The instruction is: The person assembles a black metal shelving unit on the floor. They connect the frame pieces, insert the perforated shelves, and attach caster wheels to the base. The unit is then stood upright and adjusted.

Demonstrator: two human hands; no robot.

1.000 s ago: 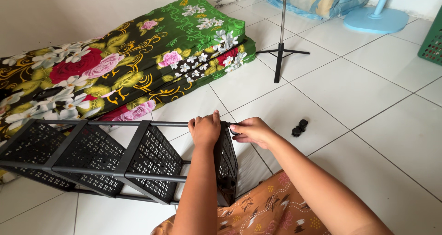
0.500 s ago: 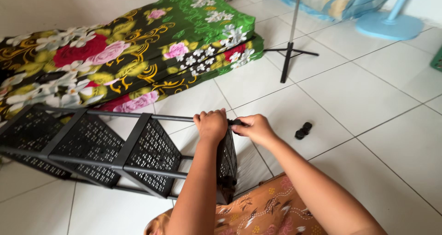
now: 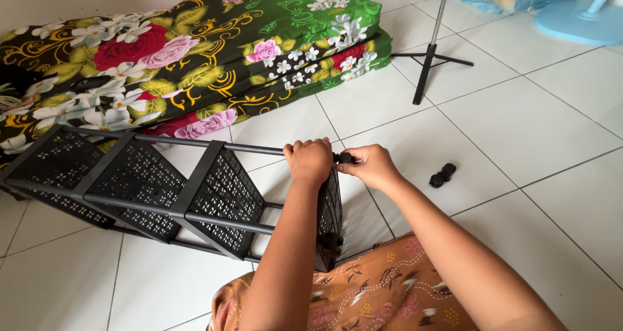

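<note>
Both grips meet at one corner: left hand (image 3: 309, 161) fisted tight around the upper pole of the black shelf rack (image 3: 162, 188), steadying it, while right hand (image 3: 368, 167) pinches a small black cap (image 3: 344, 158) against the pole's end. Rack lies on its side across the tiled floor (image 3: 519, 117), poles reachable that way. Forearms run forward and converge, wrists level. Spare caps (image 3: 442, 175) wait just right, apart from the rack.
</note>
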